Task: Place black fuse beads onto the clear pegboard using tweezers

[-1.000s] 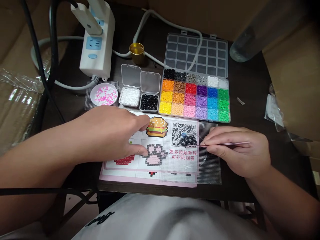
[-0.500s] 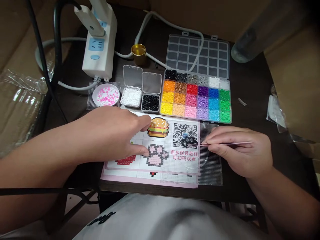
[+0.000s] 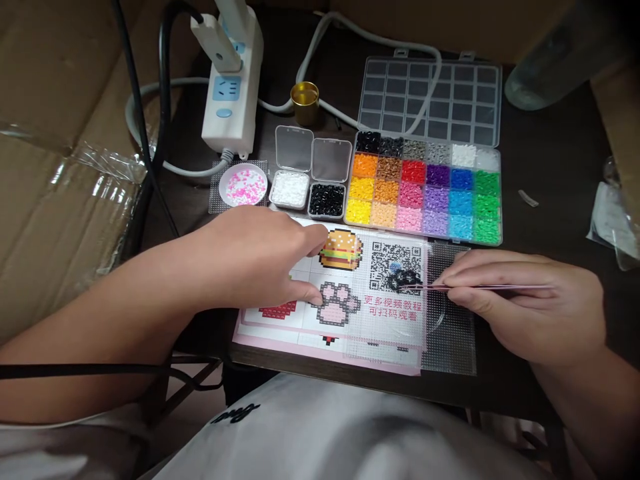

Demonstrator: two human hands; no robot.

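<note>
My left hand (image 3: 265, 257) lies over the pattern sheet (image 3: 313, 321), its thumb and index finger spread apart beside the hamburger and paw pictures. Nothing shows in its grasp. In my right hand (image 3: 530, 300) is a pair of thin pinkish tweezers (image 3: 434, 287), pinched between thumb and fingers. Their tips reach a small cluster of black beads (image 3: 404, 279) on a clear pegboard (image 3: 453, 343). This pegboard overlaps the right side of the sheet, with the QR code showing through beneath it. Whether the tips grip a bead is too small to tell.
Behind the sheet stand an open bead box (image 3: 425, 193) of many colours, a box of white beads (image 3: 290, 189), a box of black beads (image 3: 327, 200) and a dish of pink and white beads (image 3: 243, 185). A power strip (image 3: 230, 100) and a gold cup (image 3: 305, 103) are farther back.
The camera view has turned, so the whole scene sits farther right in the picture. Both hands keep nearly the same pose, and the tweezer tips stay at the black beads.
</note>
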